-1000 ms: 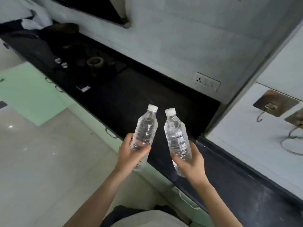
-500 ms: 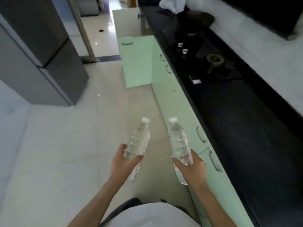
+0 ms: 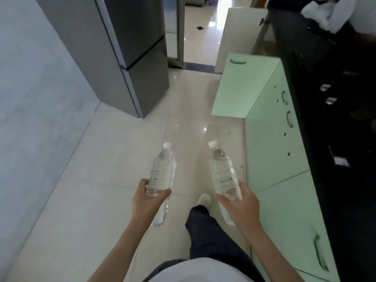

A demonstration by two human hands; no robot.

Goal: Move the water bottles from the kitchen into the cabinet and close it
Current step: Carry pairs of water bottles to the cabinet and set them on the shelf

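— Over the floor (image 3: 105, 159), what are you holding?
— I'm gripping one bottle (image 3: 161, 171) in my left hand (image 3: 145, 202), another bottle (image 3: 222, 174) in my right hand (image 3: 241, 206); palms are hiding their lower halves.
— And that open cabinet door (image 3: 240, 86)?
— It's blocking the inside.

I count two clear water bottles, each with one white cap: the left bottle (image 3: 161, 171) in my left hand (image 3: 145, 202) and the right bottle (image 3: 222, 174) in my right hand (image 3: 242, 208). One grey fridge (image 3: 130, 53) stands on the left, showing two doors, and one green cabinet door (image 3: 238, 86) hangs open. Along the green fronts I can count four metal handles, and two small shiny knobs (image 3: 328, 94) show on the dark counter.
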